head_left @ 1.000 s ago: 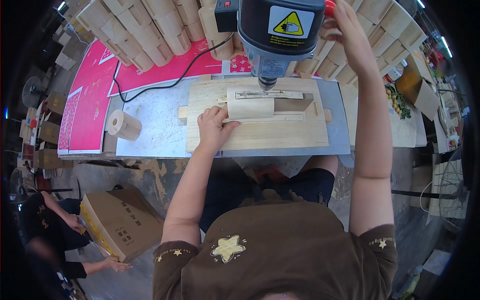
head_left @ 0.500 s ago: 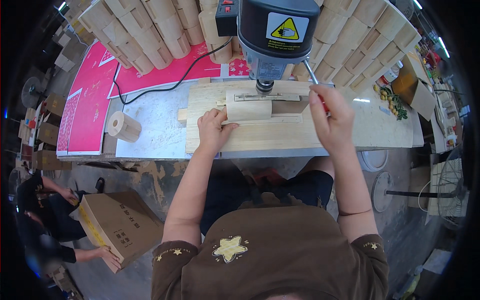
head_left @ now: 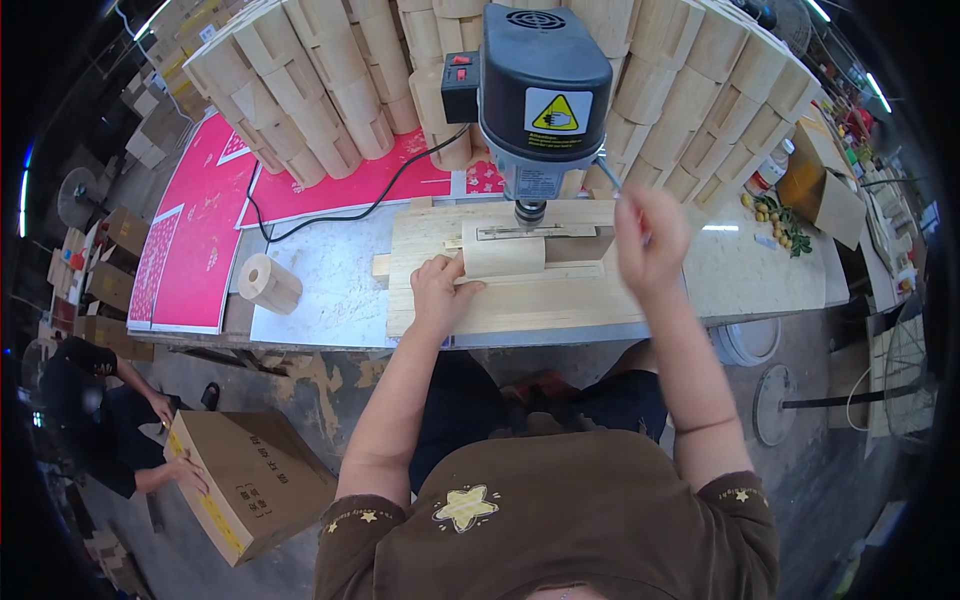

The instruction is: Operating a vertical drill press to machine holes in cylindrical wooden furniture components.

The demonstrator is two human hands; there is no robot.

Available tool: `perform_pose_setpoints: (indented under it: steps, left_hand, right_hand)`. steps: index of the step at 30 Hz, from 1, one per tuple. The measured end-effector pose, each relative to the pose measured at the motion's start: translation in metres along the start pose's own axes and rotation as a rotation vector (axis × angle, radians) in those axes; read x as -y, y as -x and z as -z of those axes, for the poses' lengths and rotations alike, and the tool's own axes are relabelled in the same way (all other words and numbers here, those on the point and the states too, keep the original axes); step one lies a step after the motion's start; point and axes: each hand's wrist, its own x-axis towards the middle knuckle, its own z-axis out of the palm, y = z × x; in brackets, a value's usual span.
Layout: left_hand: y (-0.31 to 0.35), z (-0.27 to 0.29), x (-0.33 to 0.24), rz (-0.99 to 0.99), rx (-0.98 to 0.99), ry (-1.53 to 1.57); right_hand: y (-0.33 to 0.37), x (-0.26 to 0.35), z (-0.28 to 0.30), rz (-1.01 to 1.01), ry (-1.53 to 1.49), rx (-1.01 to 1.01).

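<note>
In front of me stands a drill press with a black head (head_left: 545, 85); its chuck (head_left: 530, 212) hangs just above a pale wooden cylinder (head_left: 505, 258). The cylinder lies on its side in a wooden jig (head_left: 560, 300), with a slotted strip along its top. My left hand (head_left: 445, 295) grips the cylinder's left end, thumb stretched along its near side. My right hand (head_left: 652, 243) is closed round the end of the drill press's feed lever (head_left: 608, 173), slightly blurred, with a bit of red showing at the fingers. Whether the bit touches the wood is hard to see.
A loose wooden cylinder with a hole (head_left: 270, 284) stands at left. Stacked cylinders (head_left: 310, 90) line the bench's back, near a black cable (head_left: 340, 213). Small yellow fruits (head_left: 778, 222) lie at right. Below left, a co-worker (head_left: 110, 420) handles a large carton (head_left: 260, 485).
The whole view has shifted, showing more of the drill press's top. My right hand has moved away from me with the lever; my left hand stays on the cylinder. The co-worker's hands have shifted on the carton.
</note>
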Motion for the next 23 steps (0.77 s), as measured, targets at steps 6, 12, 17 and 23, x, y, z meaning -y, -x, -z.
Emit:
perform_pose_setpoints:
  steps: [6,12,17,23]
  left_hand:
    - [-0.01,-0.025,-0.026,-0.06,-0.007,-0.002]
    - [-0.009,-0.026,-0.027,0.014,0.016,-0.052]
    - [-0.004,-0.027,-0.027,0.009,0.011,-0.042]
    - [-0.006,-0.025,-0.028,0.017,0.066,-0.089]
  right_hand:
    - [-0.131,-0.06,-0.024,-0.258,0.261,0.246]
    - [-0.115,-0.037,-0.001,-0.134,0.09,0.338]
    - [-0.048,0.01,0.023,-0.199,-0.005,0.307]
    - [0.028,-0.004,-0.006,-0.117,-0.11,0.044]
